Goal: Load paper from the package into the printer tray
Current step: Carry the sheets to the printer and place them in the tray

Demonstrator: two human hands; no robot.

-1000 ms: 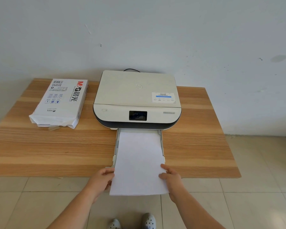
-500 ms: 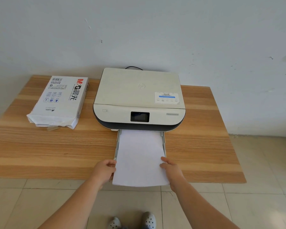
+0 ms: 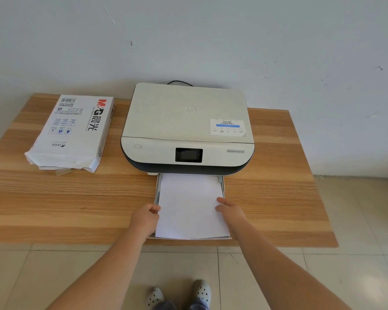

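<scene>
A white stack of paper (image 3: 189, 204) lies in the pulled-out tray (image 3: 157, 189) at the front of the cream and black printer (image 3: 186, 128). The stack's near edge lines up with the tray's front lip at the table's front edge. My left hand (image 3: 145, 218) grips the stack's left edge, thumb on top. My right hand (image 3: 230, 211) holds the right edge the same way. The opened paper package (image 3: 72, 130) lies flat on the table (image 3: 278, 198), left of the printer, apart from both hands.
The wooden table stands against a pale wall, with a black cable (image 3: 179, 82) behind the printer. Tiled floor lies in front and to the right. My two shoes (image 3: 179, 295) show below the table's front edge.
Both hands have pushed the paper stack away from me and deeper into the tray. Its near edge, which overhung the table's front, is now level with the tray's lip.
</scene>
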